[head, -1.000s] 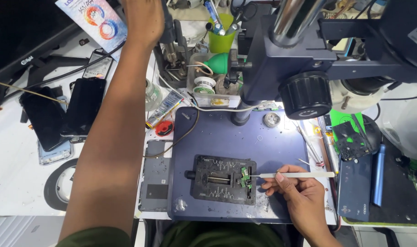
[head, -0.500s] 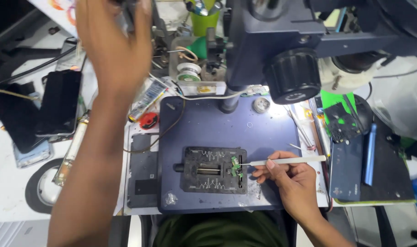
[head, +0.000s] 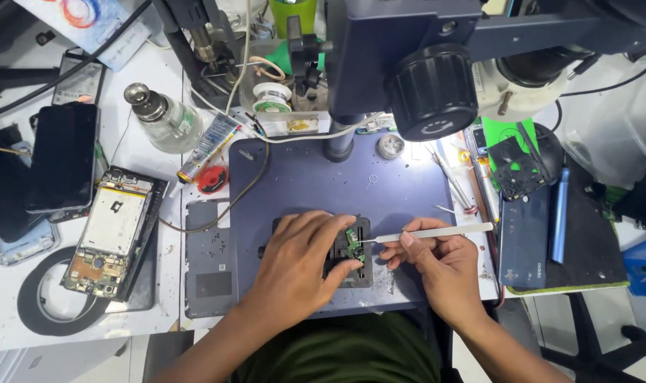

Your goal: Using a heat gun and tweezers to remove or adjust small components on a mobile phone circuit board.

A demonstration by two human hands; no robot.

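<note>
Microscope (head: 436, 78) overhanging hands; mat (head: 302, 184) open.

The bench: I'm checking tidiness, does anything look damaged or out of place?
An opened phone lies left of the blue mat, its back off and insides bare, and small debris speckles the grey panel beside it. Nothing looks spilled.

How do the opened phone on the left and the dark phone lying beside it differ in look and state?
The opened phone has its back off, showing a pale battery and green board; the dark phone is closed, a plain black face. The opened phone lies nearer the person, the dark phone farther back. Both lie flat on the white table.
</note>
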